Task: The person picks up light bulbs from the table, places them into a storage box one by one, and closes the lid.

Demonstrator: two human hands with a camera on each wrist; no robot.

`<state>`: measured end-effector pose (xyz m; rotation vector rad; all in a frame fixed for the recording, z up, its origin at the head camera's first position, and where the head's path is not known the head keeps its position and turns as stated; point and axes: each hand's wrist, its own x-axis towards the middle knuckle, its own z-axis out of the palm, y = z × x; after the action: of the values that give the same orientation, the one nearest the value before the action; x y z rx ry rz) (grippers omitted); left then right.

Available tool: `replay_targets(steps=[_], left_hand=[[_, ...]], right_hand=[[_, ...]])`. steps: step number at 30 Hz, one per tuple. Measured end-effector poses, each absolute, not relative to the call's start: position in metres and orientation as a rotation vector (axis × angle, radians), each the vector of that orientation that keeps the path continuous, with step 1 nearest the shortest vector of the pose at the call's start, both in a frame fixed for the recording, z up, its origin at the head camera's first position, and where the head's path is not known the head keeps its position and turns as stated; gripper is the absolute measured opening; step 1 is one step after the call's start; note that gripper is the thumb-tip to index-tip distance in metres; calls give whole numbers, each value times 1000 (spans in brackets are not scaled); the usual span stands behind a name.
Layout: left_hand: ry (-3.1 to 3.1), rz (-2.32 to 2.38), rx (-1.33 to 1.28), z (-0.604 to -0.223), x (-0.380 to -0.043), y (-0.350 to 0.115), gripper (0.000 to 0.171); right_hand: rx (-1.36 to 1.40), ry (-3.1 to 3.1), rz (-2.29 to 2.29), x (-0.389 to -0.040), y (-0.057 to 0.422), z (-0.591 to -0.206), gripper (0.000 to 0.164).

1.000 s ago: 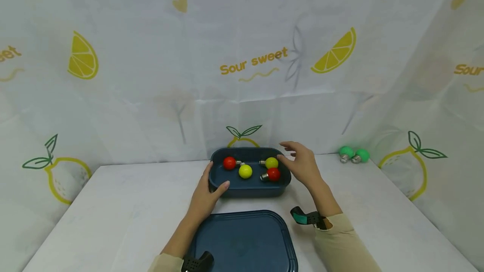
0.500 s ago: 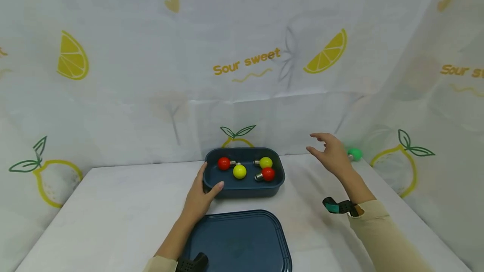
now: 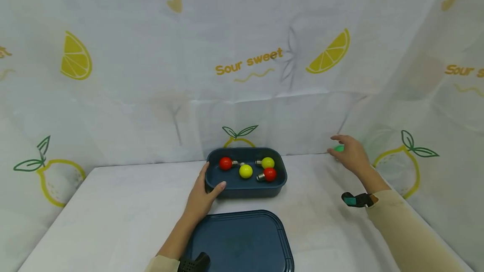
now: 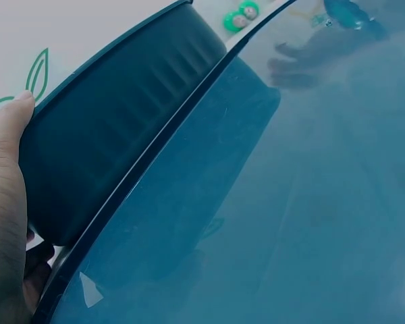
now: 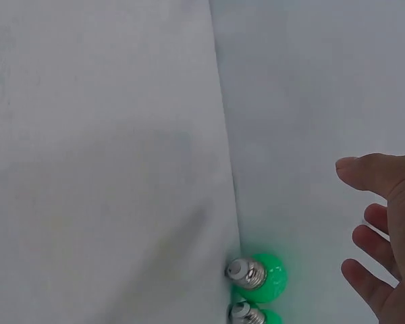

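While a pale cloth (image 3: 151, 66) printed with lemons, slices and the orange words "Sour sweet" (image 3: 248, 61) hangs behind and beside the white surface (image 3: 113, 209), its lettering repeated but cut off as "Sour s" at the right, a dark blue tray (image 3: 242, 242) lies at the near side with a matching bin (image 3: 245, 192) just beyond it. The left hand (image 3: 199, 197) grips the bin's left end, while the right hand (image 3: 352, 155), thumb and fingers parted, is near two green bulbs (image 5: 273, 283) at the far right. Two red bulbs (image 3: 225, 163) and two yellow bulbs (image 3: 245, 171) lie inside the bin.
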<state>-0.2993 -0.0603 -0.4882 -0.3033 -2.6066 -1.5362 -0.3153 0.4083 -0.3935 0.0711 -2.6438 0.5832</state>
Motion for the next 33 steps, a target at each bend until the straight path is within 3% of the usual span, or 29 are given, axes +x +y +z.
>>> replay_targets(steps=[15, 23, 33], left_hand=[[-2587, -1561, -321, -488, -300, -55, 89], [-2592, -1540, -281, -491, -295, -62, 89], [-2577, -1543, -314, -488, -298, -59, 89]], right_hand=[[-119, -2796, 674, -321, 451, -409, 56], [-176, -2873, 690, -330, 450, -426, 59], [-149, -2816, 590, -336, 455, -434, 54]])
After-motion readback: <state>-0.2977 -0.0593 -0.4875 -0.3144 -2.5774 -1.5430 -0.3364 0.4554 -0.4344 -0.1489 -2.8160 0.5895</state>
